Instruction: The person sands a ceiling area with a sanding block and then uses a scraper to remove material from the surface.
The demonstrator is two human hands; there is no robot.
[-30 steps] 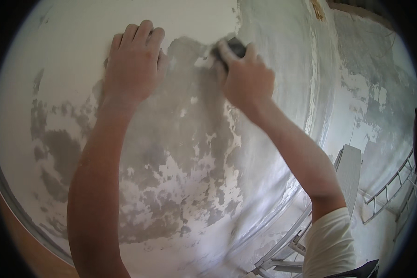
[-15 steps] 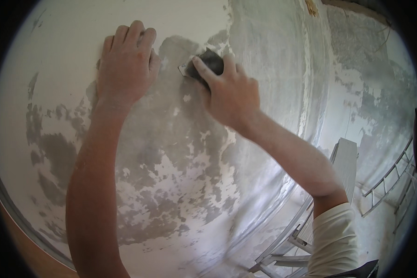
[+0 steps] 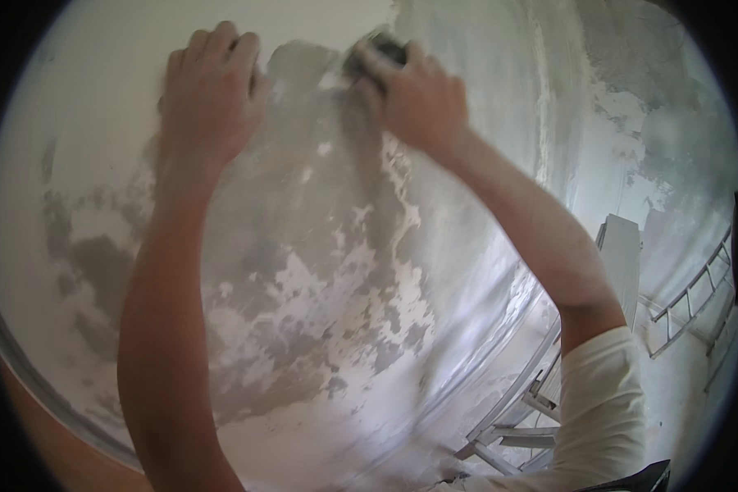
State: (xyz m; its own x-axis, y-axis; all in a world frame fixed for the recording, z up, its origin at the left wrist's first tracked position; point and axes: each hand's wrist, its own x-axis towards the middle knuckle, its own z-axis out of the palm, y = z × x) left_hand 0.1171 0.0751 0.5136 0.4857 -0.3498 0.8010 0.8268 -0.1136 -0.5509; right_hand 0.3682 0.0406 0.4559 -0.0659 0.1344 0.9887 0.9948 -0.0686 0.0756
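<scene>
My right hand (image 3: 425,97) grips a small dark scraper (image 3: 377,56) with the index finger laid along it, holding it against the patchy grey and white wall (image 3: 303,197). The scraper is blurred, and the fingers cover part of it. To its left, my left hand (image 3: 211,90) leans on the white coat of the wall. Its fingers point up, slightly bent and a little apart, and I make out nothing held in them. Between the two hands lies a bare grey patch (image 3: 299,70) with a ragged edge.
Low on the right stands a metal stepladder (image 3: 517,426), beside a pale upright board (image 3: 621,254). Another ladder (image 3: 689,307) leans at the far right. A wall corner (image 3: 543,107) runs down right of my hands, with a rough grey wall beyond.
My right hand and the scraper have moved up the wall. The left hand keeps its place on the wall while the whole view shifts slightly.
</scene>
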